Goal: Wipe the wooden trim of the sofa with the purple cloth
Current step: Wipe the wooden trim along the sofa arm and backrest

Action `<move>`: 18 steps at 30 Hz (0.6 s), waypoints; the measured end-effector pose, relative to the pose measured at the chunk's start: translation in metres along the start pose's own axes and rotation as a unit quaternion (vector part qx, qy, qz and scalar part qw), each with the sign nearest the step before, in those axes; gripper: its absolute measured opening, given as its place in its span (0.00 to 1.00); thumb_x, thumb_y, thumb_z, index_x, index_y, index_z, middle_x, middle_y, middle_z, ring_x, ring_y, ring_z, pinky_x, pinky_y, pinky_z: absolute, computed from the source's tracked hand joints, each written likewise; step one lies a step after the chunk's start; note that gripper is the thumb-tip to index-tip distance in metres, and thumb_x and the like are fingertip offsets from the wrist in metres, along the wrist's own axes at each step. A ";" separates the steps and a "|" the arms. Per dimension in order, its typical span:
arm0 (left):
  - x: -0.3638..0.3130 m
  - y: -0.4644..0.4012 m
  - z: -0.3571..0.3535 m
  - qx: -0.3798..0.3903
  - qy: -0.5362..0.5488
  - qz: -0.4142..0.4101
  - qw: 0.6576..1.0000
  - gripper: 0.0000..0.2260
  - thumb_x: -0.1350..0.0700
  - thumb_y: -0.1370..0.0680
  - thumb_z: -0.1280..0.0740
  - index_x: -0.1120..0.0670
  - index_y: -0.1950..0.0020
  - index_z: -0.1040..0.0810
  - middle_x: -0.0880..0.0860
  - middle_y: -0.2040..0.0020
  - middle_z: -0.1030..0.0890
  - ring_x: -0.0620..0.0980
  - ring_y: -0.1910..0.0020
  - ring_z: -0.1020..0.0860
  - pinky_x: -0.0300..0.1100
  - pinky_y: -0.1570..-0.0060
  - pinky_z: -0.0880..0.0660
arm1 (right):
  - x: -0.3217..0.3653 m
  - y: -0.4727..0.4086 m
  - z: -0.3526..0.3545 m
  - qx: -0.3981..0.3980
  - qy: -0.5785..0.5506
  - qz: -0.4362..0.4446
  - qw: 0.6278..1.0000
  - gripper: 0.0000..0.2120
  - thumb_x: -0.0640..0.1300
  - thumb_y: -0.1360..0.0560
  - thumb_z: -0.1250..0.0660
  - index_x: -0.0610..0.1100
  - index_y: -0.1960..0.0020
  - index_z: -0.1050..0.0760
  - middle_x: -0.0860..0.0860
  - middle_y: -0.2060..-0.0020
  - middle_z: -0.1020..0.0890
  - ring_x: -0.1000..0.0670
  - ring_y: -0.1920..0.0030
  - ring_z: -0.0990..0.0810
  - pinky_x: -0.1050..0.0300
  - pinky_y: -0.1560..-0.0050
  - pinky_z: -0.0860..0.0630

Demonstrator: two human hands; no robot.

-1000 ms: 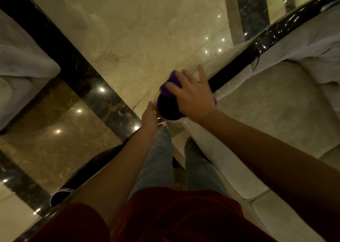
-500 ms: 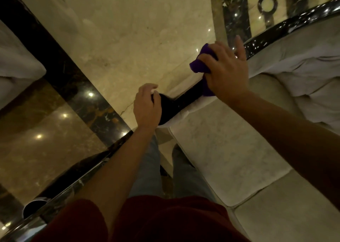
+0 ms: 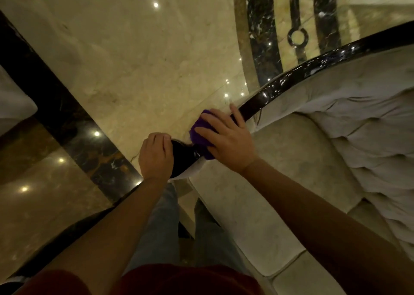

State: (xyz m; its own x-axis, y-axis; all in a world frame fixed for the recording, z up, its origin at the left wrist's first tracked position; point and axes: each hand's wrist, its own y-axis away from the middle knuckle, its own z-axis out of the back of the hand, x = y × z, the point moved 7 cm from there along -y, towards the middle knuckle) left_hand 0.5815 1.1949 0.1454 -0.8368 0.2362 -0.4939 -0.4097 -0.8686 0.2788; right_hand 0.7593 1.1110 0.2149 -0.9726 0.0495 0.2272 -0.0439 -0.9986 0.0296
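Note:
A dark glossy wooden trim runs along the top edge of a cream sofa, curving from the upper right down to a rounded arm end at the centre. My right hand presses the purple cloth onto the trim just above that rounded end; most of the cloth is hidden under my palm. My left hand curls over the rounded end of the trim and grips it.
Polished marble floor with dark inlay bands lies to the left and behind the sofa. A pale cushion or seat shows at the left edge. My legs stand between the sofa front and the floor.
My right hand has slid the purple cloth back down the trim toward the rounded arm end. My left hand stays on that end.

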 end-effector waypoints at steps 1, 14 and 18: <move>-0.001 0.000 0.001 -0.006 0.006 0.003 1.000 0.19 0.54 0.16 0.48 0.63 0.46 0.20 0.62 0.45 0.19 0.62 0.48 0.22 0.54 0.44 0.26 | -0.018 -0.002 0.009 -0.017 0.007 -0.019 1.000 0.19 0.49 0.23 0.31 0.48 0.33 0.20 0.43 0.28 0.21 0.37 0.25 0.28 0.28 0.21 0.44; -0.027 -0.039 -0.021 0.074 -0.047 0.054 0.995 0.15 0.52 0.15 0.44 0.58 0.49 0.21 0.58 0.54 0.19 0.59 0.56 0.21 0.50 0.56 0.26 | -0.066 -0.015 0.033 -0.072 -0.030 -0.080 0.994 0.15 0.50 0.23 0.32 0.49 0.39 0.16 0.45 0.33 0.18 0.39 0.27 0.26 0.35 0.24 0.35; -0.029 -0.035 -0.023 0.035 -0.033 0.063 0.997 0.13 0.52 0.16 0.42 0.54 0.48 0.19 0.56 0.52 0.16 0.58 0.54 0.20 0.48 0.55 0.26 | -0.067 -0.016 0.030 -0.047 -0.034 0.008 0.998 0.16 0.56 0.19 0.33 0.47 0.44 0.14 0.46 0.42 0.15 0.41 0.36 0.20 0.38 0.24 0.35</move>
State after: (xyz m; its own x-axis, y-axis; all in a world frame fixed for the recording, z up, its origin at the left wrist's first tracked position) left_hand 0.6281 1.2086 0.1313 -0.9042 0.1571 -0.3971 -0.3220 -0.8616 0.3923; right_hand 0.8320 1.1239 0.2285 -0.9560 0.0306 0.2917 -0.0517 -0.9965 -0.0649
